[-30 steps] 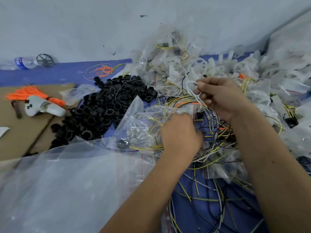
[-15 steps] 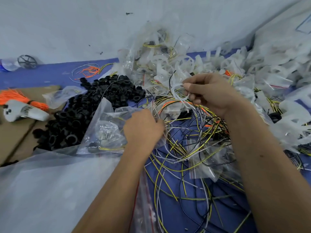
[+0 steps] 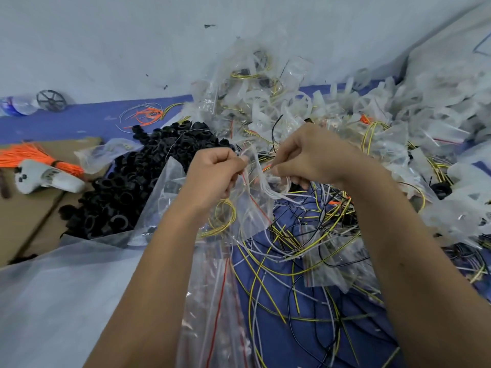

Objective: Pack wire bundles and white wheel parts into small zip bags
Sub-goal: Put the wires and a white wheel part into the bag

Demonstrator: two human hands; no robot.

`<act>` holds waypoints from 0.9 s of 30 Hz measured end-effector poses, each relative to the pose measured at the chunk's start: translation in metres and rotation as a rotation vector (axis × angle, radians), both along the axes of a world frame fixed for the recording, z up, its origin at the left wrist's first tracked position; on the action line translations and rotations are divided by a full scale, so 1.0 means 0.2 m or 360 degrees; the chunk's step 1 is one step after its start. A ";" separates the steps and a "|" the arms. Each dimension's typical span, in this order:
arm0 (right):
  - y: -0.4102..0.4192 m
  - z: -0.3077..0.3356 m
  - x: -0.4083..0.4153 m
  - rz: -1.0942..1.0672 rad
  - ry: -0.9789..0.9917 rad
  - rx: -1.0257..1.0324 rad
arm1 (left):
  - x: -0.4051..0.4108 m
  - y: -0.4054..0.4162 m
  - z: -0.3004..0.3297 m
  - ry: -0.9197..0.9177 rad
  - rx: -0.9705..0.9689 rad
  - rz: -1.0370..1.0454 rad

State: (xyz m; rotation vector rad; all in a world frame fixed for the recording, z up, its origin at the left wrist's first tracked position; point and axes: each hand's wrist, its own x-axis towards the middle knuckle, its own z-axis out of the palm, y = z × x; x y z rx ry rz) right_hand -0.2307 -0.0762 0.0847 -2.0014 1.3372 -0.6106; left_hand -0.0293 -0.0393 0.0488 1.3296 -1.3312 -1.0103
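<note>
Head view: left hand (image 3: 212,172) pinches crinkly clear zip bag (image 3: 249,208); right hand (image 3: 305,158) feeds thin white wires (image 3: 268,185)

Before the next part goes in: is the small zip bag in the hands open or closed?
Open: left hand and right hand pull zip bag mouth apart.

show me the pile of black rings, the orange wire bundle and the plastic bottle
pile of black rings (image 3: 127,181), head view, middle of the heap
orange wire bundle (image 3: 25,154), head view, fanned-out strands
plastic bottle (image 3: 17,105), head view, its clear body
</note>
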 end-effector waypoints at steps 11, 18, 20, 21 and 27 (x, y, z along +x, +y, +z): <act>0.07 0.14 0.03 -0.0116 0.0379 -0.0240 | 0.05 0.02 0.02 -0.0052 -0.0074 -0.0035; 0.10 0.13 0.10 0.0037 0.0220 -0.0305 | 0.03 0.02 0.00 -0.0083 -0.0013 -0.0055; 0.10 0.09 0.13 0.0078 0.0442 -0.0249 | 0.02 0.01 0.00 -0.0061 -0.0043 -0.0069; 0.09 0.07 0.13 0.0049 0.0506 -0.0252 | 0.02 0.01 0.00 -0.0059 -0.0064 -0.0081; 0.08 0.03 0.17 0.0107 0.0403 -0.0010 | 0.00 0.01 0.01 -0.0064 -0.0225 -0.0099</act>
